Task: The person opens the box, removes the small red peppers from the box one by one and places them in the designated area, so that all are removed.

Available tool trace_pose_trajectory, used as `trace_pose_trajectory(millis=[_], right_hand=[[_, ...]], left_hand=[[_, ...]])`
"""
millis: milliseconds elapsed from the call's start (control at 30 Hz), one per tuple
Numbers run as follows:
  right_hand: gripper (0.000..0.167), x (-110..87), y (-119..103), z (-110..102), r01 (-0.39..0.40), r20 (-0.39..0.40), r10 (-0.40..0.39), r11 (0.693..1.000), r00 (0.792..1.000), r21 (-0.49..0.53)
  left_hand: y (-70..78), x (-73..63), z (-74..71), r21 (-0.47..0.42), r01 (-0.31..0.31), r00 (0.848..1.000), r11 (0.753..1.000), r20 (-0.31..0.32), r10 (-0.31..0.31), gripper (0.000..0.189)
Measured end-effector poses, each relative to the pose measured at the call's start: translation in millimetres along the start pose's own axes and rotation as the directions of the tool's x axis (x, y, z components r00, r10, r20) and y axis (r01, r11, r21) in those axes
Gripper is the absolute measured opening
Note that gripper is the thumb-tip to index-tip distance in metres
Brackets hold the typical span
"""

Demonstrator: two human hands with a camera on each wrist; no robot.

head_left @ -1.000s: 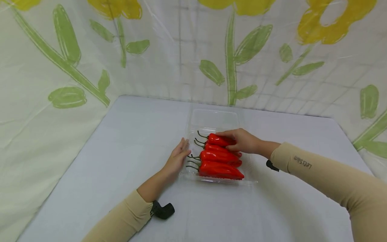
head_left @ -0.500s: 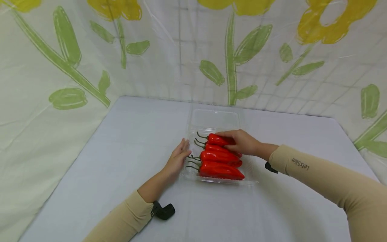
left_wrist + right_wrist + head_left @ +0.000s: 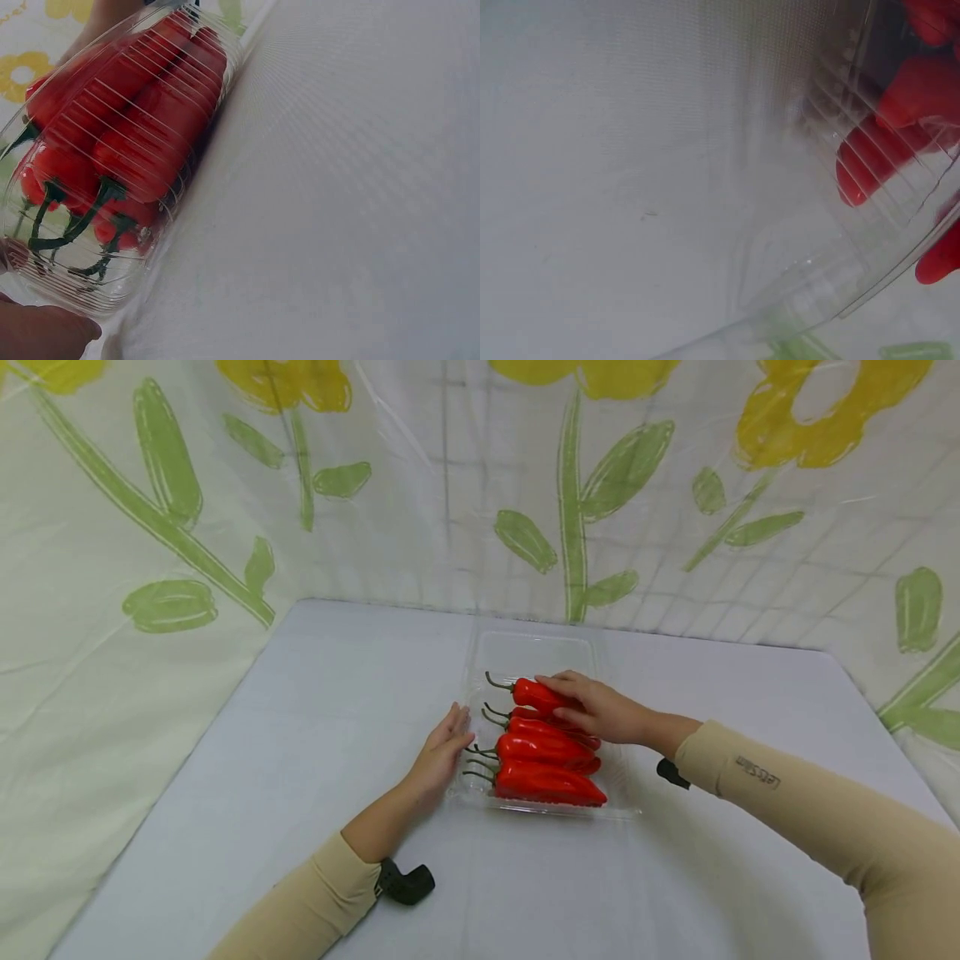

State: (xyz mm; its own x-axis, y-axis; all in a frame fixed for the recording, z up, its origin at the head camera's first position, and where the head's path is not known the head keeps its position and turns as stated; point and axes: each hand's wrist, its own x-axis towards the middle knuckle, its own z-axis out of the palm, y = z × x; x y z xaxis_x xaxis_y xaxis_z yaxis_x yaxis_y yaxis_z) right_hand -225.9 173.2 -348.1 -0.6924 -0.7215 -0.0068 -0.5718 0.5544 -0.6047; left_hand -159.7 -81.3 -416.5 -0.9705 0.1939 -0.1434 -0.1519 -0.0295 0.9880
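Observation:
A red pepper (image 3: 534, 693) with a curved green stem is pinched between my right hand's (image 3: 600, 706) thumb and fingers, at the far end of a clear plastic container (image 3: 540, 811). Nearer me, several more red peppers (image 3: 551, 782) lie side by side in it, stems pointing left. My left hand (image 3: 437, 753) holds the container's left side, thumb at the rim. Through the ribbed plastic in the left wrist view, stems (image 3: 97, 214) bunch near the fingers (image 3: 45, 330). The right wrist view shows pepper tips (image 3: 866, 161) behind the wall; my right hand is out of sight there.
The container's clear lid (image 3: 534, 652) lies folded back on the white-covered table (image 3: 360, 677). Behind the table hangs a cloth (image 3: 420, 510) printed with yellow flowers and green leaves. A dark wrist device (image 3: 405, 883) sits below the left sleeve.
My right hand has raised the farthest red pepper a little and moved it away from me, uncovering another pepper beneath. My left hand has stayed at the container's side.

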Motion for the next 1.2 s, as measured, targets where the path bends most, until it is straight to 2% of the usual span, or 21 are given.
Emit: trace_pose_trajectory(millis=[100,333,433,533,667,867,1067,1200], right_hand=[[0.054,-2.5,-2,-4,-0.039,-0.009,0.039,0.999,0.999,0.021],[0.055,-8.2,3,-16,-0.084,-0.088,0.084,0.996,0.993,0.0],[0.056,-12.2,8,-22,-0.113,-0.145,0.112,0.994,0.983,0.004],[0.056,-17.1,14,-27,-0.146,-0.218,0.146,0.989,0.965,0.017],[0.055,-23.2,24,-32,-0.214,-0.312,0.225,0.974,0.923,0.069],[0.055,-27.1,44,-37,-0.317,-0.417,0.365,0.931,0.832,0.181],[0.056,-26.7,60,-38,-0.373,-0.422,0.5,0.86,0.756,0.349],[0.056,-24.2,69,-38,-0.407,-0.414,0.568,0.813,0.712,0.416]], left_hand=[[0.9,-0.3,0.0,0.0,0.006,1.0,1.0,-0.001,-0.006,0.063],[0.4,0.8,-0.1,-0.019,0.011,1.0,1.0,-0.008,-0.011,0.063],[0.8,0.9,-0.1,-0.013,0.009,1.0,1.0,-0.01,-0.009,0.063],[1.3,1.0,-0.3,-0.003,0.013,1.0,1.0,-0.016,-0.013,0.063],[0.8,1.0,-0.6,-0.006,0.017,1.0,1.0,-0.018,-0.017,0.062],[-0.6,1.0,-0.3,0.012,0.026,1.0,1.0,-0.013,-0.026,0.062],[-0.7,1.3,0.6,0.018,0.027,1.0,0.999,-0.014,-0.027,0.062],[-0.9,1.5,1.7,0.013,0.022,1.0,1.0,-0.013,-0.021,0.062]])
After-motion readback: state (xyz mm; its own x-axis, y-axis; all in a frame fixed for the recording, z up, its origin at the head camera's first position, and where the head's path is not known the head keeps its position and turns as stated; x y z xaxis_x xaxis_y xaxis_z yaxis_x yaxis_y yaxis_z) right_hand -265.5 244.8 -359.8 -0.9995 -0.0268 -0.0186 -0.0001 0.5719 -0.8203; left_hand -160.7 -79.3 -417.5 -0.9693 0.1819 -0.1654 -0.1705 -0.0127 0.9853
